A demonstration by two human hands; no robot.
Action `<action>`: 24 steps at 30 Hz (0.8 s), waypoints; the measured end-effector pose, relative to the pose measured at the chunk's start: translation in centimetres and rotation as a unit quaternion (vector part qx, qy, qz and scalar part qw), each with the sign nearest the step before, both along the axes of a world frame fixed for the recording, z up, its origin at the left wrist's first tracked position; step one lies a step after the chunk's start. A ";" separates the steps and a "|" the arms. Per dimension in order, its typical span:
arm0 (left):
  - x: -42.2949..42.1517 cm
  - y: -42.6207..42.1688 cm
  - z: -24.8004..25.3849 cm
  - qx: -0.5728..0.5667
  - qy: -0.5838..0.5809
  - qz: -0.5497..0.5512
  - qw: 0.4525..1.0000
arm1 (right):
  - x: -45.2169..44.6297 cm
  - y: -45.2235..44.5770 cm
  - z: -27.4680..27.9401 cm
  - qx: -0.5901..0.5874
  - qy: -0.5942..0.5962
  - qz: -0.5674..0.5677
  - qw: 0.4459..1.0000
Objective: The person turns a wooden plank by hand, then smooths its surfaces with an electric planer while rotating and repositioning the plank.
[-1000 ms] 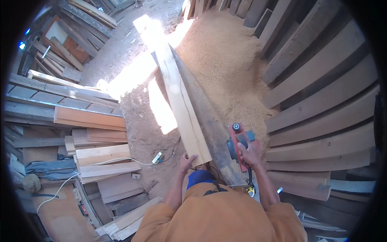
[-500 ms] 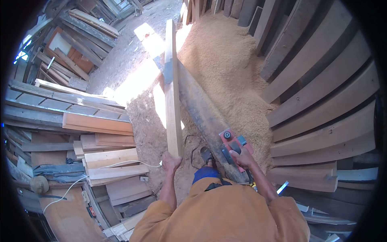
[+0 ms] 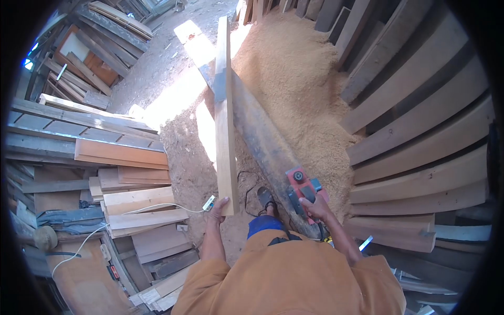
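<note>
My left hand (image 3: 216, 210) grips the near end of a long pale board (image 3: 226, 142), which stands on its narrow edge and points away from me. Its far part crosses over a wide, dusty plank (image 3: 262, 139) that lies slanting below. My right hand (image 3: 315, 206) is closed round the handle of a red and black power planer (image 3: 302, 184), which sits over the near part of the wide plank.
Sawdust (image 3: 294, 79) is heaped to the right of the plank. Curved boards (image 3: 420, 178) line the right side, and stacked planks (image 3: 139, 202) the left. A white cable with a connector (image 3: 209, 203) runs beside my left hand. A sandalled foot (image 3: 266, 198) shows below.
The pale board has turned from its broad face onto its narrow edge, its far end swinging right. My left hand has moved left with it. The planer has shifted slightly left and down.
</note>
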State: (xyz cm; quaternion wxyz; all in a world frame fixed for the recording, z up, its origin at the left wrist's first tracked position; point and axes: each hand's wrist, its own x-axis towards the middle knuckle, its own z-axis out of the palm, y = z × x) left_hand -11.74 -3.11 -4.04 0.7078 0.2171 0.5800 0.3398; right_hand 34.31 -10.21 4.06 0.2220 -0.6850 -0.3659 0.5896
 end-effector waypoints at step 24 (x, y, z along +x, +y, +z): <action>8.7 0.6 3.8 0.082 0.581 -0.167 0.792 | 0.6 0.2 -0.2 -0.022 0.005 0.003 1.000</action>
